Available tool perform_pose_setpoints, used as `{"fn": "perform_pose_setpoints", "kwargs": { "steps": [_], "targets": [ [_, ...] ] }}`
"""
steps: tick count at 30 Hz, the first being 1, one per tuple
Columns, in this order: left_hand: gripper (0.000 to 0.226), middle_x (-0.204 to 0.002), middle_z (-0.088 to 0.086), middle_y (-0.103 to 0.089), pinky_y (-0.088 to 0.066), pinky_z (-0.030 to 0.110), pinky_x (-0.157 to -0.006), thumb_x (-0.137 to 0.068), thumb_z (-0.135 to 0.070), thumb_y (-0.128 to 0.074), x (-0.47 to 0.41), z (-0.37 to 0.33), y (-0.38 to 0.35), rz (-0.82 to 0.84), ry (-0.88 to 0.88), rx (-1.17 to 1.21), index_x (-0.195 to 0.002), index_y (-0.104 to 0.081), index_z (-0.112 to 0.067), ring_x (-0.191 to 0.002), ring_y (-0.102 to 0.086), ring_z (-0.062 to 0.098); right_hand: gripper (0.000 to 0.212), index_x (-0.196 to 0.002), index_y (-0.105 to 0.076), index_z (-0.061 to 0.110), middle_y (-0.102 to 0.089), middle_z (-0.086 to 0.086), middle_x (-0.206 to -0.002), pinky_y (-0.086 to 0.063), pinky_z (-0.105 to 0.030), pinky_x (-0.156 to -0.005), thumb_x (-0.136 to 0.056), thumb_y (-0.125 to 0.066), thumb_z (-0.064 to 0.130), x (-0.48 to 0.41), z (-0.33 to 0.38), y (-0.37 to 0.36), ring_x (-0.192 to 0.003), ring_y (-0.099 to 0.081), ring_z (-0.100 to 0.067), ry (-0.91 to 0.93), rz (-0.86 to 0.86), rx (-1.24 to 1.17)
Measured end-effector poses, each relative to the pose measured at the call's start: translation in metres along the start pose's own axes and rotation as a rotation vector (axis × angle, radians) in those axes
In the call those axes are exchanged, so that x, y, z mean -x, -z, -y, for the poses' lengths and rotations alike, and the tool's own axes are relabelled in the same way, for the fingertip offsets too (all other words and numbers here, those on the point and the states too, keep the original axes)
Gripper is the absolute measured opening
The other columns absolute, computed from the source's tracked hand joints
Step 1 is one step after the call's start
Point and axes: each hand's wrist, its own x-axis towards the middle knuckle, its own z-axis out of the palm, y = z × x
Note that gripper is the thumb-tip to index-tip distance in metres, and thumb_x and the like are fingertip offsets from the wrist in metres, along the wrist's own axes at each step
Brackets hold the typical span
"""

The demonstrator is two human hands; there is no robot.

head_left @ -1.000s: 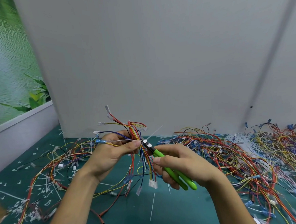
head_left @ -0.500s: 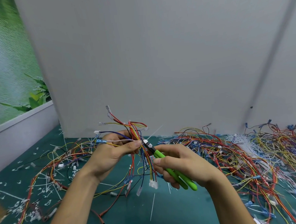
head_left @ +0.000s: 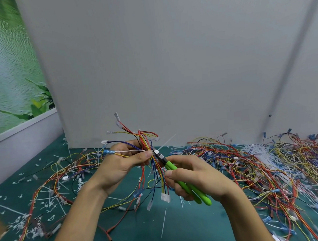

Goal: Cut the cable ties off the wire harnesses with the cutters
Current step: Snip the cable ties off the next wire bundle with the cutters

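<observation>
My left hand (head_left: 120, 164) grips a wire harness (head_left: 146, 142) of red, yellow, blue and black wires, held up above the green table. Its connectors fan out above the hand and more wires hang below it. A white cable tie (head_left: 165, 143) sticks out to the upper right of the bundle. My right hand (head_left: 192, 175) grips the green-handled cutters (head_left: 187, 185). The cutter jaws sit against the bundle at the tie's head, right by my left thumb. I cannot tell whether the jaws are closed.
A big heap of loose wire harnesses (head_left: 258, 163) covers the table's right side. More harnesses (head_left: 52, 179) and cut white tie scraps (head_left: 21, 221) lie at the left. A grey wall panel (head_left: 170, 64) stands close behind. A long cut tie (head_left: 163, 223) lies in front.
</observation>
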Motion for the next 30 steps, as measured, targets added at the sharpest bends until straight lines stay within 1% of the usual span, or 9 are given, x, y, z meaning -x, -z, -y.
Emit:
{"fn": "perform_pose_setpoints", "kwargs": {
  "steps": [2,6,10,12,14,16,18,26,30],
  "targets": [
    [0.028,-0.092,0.014,-0.072,-0.055,0.033,-0.081,-0.071,-0.023,-0.087,-0.0002,0.0000,0.0002,-0.010,0.002,0.008,-0.093,-0.078,-0.010,-0.089,-0.063,0.030,0.007,-0.100,-0.065,0.018,-0.054,-0.006,-0.076,-0.039,-0.026,-0.050,-0.099,-0.059,0.021,-0.0003,-0.0012,-0.0005,-0.054,-0.045,-0.020,-0.004,-0.004,-0.010],
    [0.025,-0.094,0.016,-0.072,-0.054,0.034,-0.082,-0.075,-0.018,-0.079,0.0000,0.0007,0.0010,-0.010,0.003,0.037,-0.097,-0.077,-0.007,-0.091,-0.063,0.031,0.019,-0.108,-0.061,0.007,-0.050,-0.007,-0.076,-0.034,-0.023,-0.047,-0.099,-0.059,0.024,-0.0010,-0.0023,-0.0005,-0.053,-0.039,-0.018,-0.020,0.011,-0.040],
    [0.021,-0.094,0.017,-0.072,-0.054,0.034,-0.082,-0.076,-0.014,-0.084,0.0004,0.0005,-0.0007,-0.005,0.003,0.019,-0.095,-0.077,-0.009,-0.090,-0.063,0.031,0.008,-0.098,-0.065,0.018,-0.051,-0.013,-0.078,-0.035,-0.025,-0.047,-0.094,-0.061,0.024,-0.0009,0.0000,-0.0001,-0.053,-0.043,-0.022,-0.028,0.014,-0.057],
    [0.022,-0.095,0.018,-0.072,-0.054,0.036,-0.083,-0.077,-0.015,-0.085,0.0001,0.0009,-0.0009,-0.005,0.004,0.003,-0.095,-0.077,-0.008,-0.090,-0.064,0.031,0.008,-0.097,-0.065,0.018,-0.053,-0.015,-0.079,-0.038,-0.027,-0.048,-0.094,-0.061,0.024,-0.0004,0.0009,-0.0001,-0.055,-0.046,-0.024,-0.030,0.012,-0.042],
    [0.022,-0.096,0.018,-0.072,-0.053,0.038,-0.084,-0.078,-0.016,-0.084,0.0000,0.0019,-0.0001,-0.008,0.003,-0.001,-0.097,-0.077,-0.007,-0.091,-0.064,0.032,0.016,-0.100,-0.061,0.010,-0.053,-0.015,-0.080,-0.038,-0.027,-0.048,-0.095,-0.060,0.025,0.0002,0.0012,-0.0005,-0.055,-0.046,-0.022,-0.035,0.016,-0.030],
    [0.020,-0.096,0.017,-0.073,-0.054,0.036,-0.083,-0.079,-0.016,-0.081,-0.0001,0.0023,0.0009,-0.010,0.003,0.008,-0.097,-0.077,-0.008,-0.091,-0.064,0.032,0.027,-0.103,-0.054,-0.002,-0.052,-0.013,-0.079,-0.035,-0.025,-0.047,-0.097,-0.058,0.025,0.0002,0.0010,-0.0009,-0.053,-0.044,-0.020,-0.040,0.022,-0.036],
    [0.017,-0.095,0.015,-0.073,-0.056,0.032,-0.082,-0.079,-0.017,-0.080,-0.0003,0.0024,0.0016,0.001,0.004,0.010,-0.096,-0.078,-0.011,-0.091,-0.065,0.030,0.031,-0.102,-0.050,-0.005,-0.052,-0.013,-0.079,-0.035,-0.024,-0.046,-0.098,-0.057,0.024,0.0005,0.0011,-0.0016,-0.052,-0.043,-0.020,-0.037,0.022,-0.044],
    [0.034,-0.095,0.013,-0.074,-0.057,0.032,-0.082,-0.069,-0.033,-0.086,-0.0014,0.0037,0.0024,-0.003,0.004,0.008,-0.097,-0.079,-0.013,-0.089,-0.066,0.026,0.024,-0.093,-0.053,0.000,-0.054,-0.012,-0.077,-0.036,-0.030,-0.049,-0.096,-0.057,0.023,-0.0003,0.0021,-0.0022,-0.052,-0.046,-0.022,-0.028,0.020,-0.064],
    [0.034,-0.096,0.013,-0.075,-0.058,0.032,-0.082,-0.069,-0.033,-0.085,-0.0012,0.0040,0.0031,-0.010,0.004,0.015,-0.096,-0.079,-0.015,-0.090,-0.067,0.027,0.028,-0.095,-0.050,-0.004,-0.054,-0.010,-0.078,-0.035,-0.026,-0.047,-0.099,-0.056,0.023,0.0005,0.0013,-0.0022,-0.054,-0.044,-0.021,-0.040,0.025,-0.048]
  ]
}}
